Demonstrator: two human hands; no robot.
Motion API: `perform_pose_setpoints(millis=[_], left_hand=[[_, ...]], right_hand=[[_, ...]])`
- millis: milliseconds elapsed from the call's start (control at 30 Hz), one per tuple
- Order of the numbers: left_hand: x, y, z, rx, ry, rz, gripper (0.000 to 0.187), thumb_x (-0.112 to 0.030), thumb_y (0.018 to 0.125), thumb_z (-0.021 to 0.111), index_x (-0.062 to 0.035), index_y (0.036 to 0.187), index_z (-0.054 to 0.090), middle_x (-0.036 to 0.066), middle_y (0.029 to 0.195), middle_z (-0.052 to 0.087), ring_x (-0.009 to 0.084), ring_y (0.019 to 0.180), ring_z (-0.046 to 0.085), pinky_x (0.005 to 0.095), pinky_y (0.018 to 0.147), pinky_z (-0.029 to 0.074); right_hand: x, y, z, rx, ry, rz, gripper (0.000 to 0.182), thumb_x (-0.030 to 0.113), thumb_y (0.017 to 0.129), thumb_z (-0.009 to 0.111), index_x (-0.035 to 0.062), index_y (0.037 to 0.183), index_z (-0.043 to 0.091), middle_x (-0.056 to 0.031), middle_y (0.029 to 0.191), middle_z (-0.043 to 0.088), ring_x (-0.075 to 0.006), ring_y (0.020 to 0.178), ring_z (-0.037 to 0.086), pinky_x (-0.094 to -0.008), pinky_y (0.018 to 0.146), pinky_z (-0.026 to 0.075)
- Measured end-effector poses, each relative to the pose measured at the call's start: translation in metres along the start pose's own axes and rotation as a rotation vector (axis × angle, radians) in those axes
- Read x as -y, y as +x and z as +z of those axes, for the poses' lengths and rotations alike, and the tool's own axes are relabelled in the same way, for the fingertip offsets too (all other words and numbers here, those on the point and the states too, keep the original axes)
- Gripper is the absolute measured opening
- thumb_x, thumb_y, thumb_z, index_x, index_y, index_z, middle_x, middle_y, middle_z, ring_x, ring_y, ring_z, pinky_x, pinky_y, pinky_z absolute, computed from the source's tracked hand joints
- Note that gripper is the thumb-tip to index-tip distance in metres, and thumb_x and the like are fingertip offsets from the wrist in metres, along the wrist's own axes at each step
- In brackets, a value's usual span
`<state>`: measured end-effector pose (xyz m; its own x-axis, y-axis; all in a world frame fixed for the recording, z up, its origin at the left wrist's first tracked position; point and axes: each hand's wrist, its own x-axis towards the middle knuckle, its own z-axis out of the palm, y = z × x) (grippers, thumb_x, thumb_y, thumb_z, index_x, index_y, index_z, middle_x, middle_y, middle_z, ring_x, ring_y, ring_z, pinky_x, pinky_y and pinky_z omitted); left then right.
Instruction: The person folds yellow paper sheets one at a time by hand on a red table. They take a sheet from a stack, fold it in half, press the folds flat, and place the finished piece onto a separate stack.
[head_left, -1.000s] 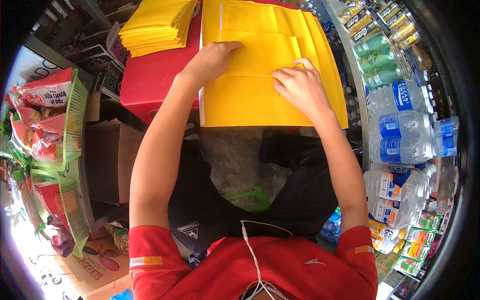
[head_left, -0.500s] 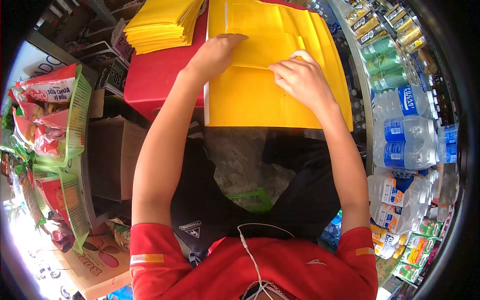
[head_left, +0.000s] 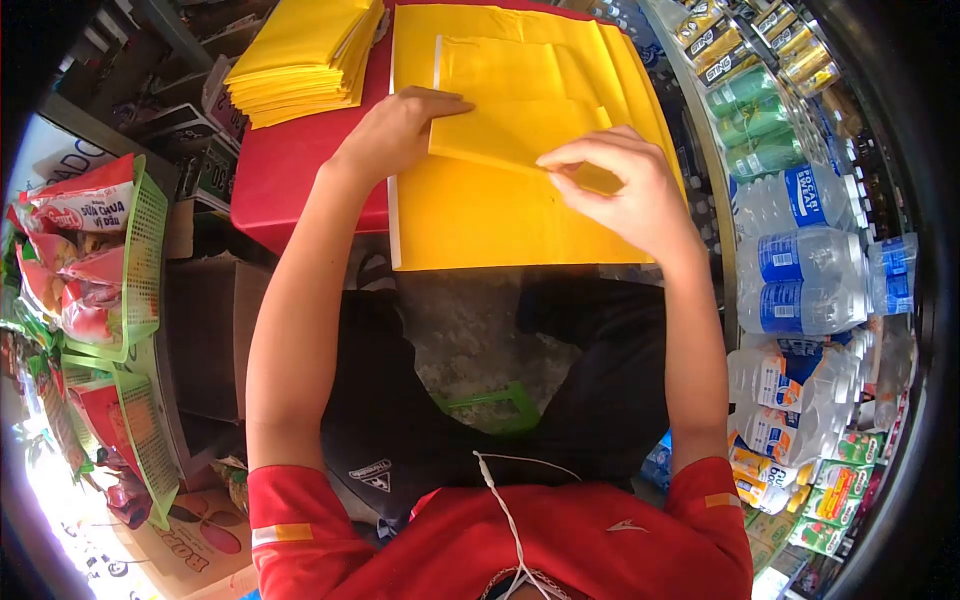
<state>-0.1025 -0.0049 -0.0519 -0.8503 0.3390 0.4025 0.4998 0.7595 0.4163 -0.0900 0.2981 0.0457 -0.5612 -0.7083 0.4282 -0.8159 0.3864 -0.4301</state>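
- Your left hand [head_left: 395,130] lies flat, fingers pressed on the left end of the folded yellow sheet [head_left: 505,130]; your right hand [head_left: 630,190] pinches that sheet's near edge between thumb and forefinger, lifting it off the big yellow sheet [head_left: 480,215] beneath.
- The folded yellow sheet sits at 12 o'clock from you, its long axis running 9 to 3 o'clock, its raised edge facing you.
- The big yellow sheet overhangs the near edge of the red table [head_left: 300,165]; bare red surface lies open at 10 o'clock, between your left hand and the stack of yellow sheets [head_left: 300,55] at 11.
- At 3 o'clock, bottled water [head_left: 800,270] crowds close beside your right forearm; one blue label seems to read "POCARI SWEAT".
- Green baskets [head_left: 140,260] of snack bags stand at 9 o'clock, well apart.
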Motion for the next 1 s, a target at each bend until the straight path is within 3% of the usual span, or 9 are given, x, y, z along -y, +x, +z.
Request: perform_pose_setpoints(millis=[100, 200, 300, 400, 533, 567, 700, 900, 1000], left_hand=[[0.008, -0.004, -0.004, 0.025, -0.008, 0.083, 0.048, -0.005, 0.084, 0.068, -0.0019, 0.132, 0.068, 0.018, 0.139, 0.065, 0.0353, 0.132, 0.059, 0.0417, 0.114, 0.046], [0.012, -0.008, -0.004, 0.028, -0.059, 0.092, 0.047, -0.006, 0.086, 0.067, -0.0002, 0.133, 0.066, 0.017, 0.140, 0.065, 0.0353, 0.134, 0.058, 0.0417, 0.116, 0.044], [0.010, -0.008, -0.005, 0.049, -0.050, 0.059, 0.048, -0.007, 0.086, 0.067, 0.0003, 0.133, 0.066, 0.017, 0.141, 0.063, 0.0343, 0.135, 0.057, 0.0420, 0.116, 0.044], [0.003, -0.007, -0.010, 0.011, -0.125, 0.064, 0.056, 0.016, 0.081, 0.068, -0.0080, 0.132, 0.070, 0.013, 0.137, 0.067, 0.0308, 0.134, 0.059, 0.0399, 0.116, 0.045], [0.001, -0.003, -0.007, -0.018, -0.062, 0.063, 0.042, 0.005, 0.086, 0.071, -0.0066, 0.126, 0.073, 0.013, 0.133, 0.069, 0.0328, 0.132, 0.060, 0.0398, 0.115, 0.046], [0.000, -0.002, -0.006, -0.040, -0.004, 0.094, 0.040, 0.002, 0.086, 0.071, -0.0061, 0.125, 0.073, 0.014, 0.131, 0.070, 0.0334, 0.130, 0.062, 0.0400, 0.114, 0.047], [-0.005, -0.002, -0.008, 0.001, -0.046, 0.090, 0.044, -0.002, 0.083, 0.071, -0.0040, 0.127, 0.072, 0.018, 0.131, 0.069, 0.0359, 0.125, 0.063, 0.0415, 0.110, 0.049], [-0.009, -0.004, -0.013, 0.012, -0.253, 0.030, 0.031, -0.011, 0.092, 0.074, -0.0045, 0.123, 0.073, 0.017, 0.117, 0.075, 0.0322, 0.111, 0.071, 0.0373, 0.102, 0.055], [-0.014, -0.004, -0.011, 0.051, -0.474, -0.283, 0.033, -0.023, 0.100, 0.070, -0.0050, 0.126, 0.071, 0.019, 0.115, 0.074, 0.0320, 0.108, 0.072, 0.0380, 0.100, 0.056]], right_hand=[[-0.024, -0.014, -0.024, 0.044, 0.260, 0.296, 0.030, 0.005, 0.090, 0.070, 0.0052, 0.120, 0.074, -0.0036, 0.110, 0.078, -0.0135, 0.106, 0.071, -0.0329, 0.102, 0.051], [-0.075, -0.033, -0.042, -0.017, -0.208, 0.267, 0.057, -0.007, 0.084, 0.067, 0.0125, 0.138, 0.065, -0.0108, 0.137, 0.068, -0.0254, 0.120, 0.067, -0.0381, 0.103, 0.052], [-0.080, -0.038, -0.023, -0.036, -0.218, 0.168, 0.078, -0.013, 0.078, 0.067, 0.0202, 0.148, 0.057, -0.0095, 0.150, 0.058, -0.0310, 0.131, 0.060, -0.0418, 0.110, 0.048], [-0.068, -0.031, -0.006, 0.062, -0.348, 0.101, 0.089, -0.017, 0.074, 0.066, 0.0222, 0.153, 0.051, -0.0072, 0.158, 0.050, -0.0319, 0.137, 0.055, -0.0430, 0.115, 0.042], [-0.084, -0.031, 0.016, 0.053, -0.309, -0.001, 0.073, -0.019, 0.075, 0.063, 0.0148, 0.140, 0.064, -0.0093, 0.142, 0.065, -0.0285, 0.134, 0.059, -0.0427, 0.117, 0.039], [-0.082, -0.034, 0.017, 0.057, -0.230, 0.036, 0.082, -0.026, 0.065, 0.044, 0.0121, 0.133, 0.069, -0.0120, 0.136, 0.068, -0.0318, 0.132, 0.059, -0.0414, 0.114, 0.040], [-0.079, -0.037, 0.018, 0.065, -0.047, 0.085, 0.062, -0.017, 0.077, 0.056, 0.0104, 0.130, 0.071, -0.0122, 0.135, 0.069, -0.0330, 0.128, 0.063, -0.0398, 0.110, 0.047], [-0.103, -0.040, 0.026, 0.031, 0.157, 0.151, 0.041, 0.014, 0.089, 0.075, 0.0060, 0.129, 0.071, -0.0119, 0.132, 0.071, -0.0287, 0.121, 0.068, -0.0368, 0.105, 0.051], [-0.106, -0.042, 0.027, 0.000, 0.249, 0.371, 0.040, 0.022, 0.093, 0.075, 0.0039, 0.128, 0.071, -0.0108, 0.126, 0.074, -0.0239, 0.116, 0.070, -0.0347, 0.102, 0.052]])
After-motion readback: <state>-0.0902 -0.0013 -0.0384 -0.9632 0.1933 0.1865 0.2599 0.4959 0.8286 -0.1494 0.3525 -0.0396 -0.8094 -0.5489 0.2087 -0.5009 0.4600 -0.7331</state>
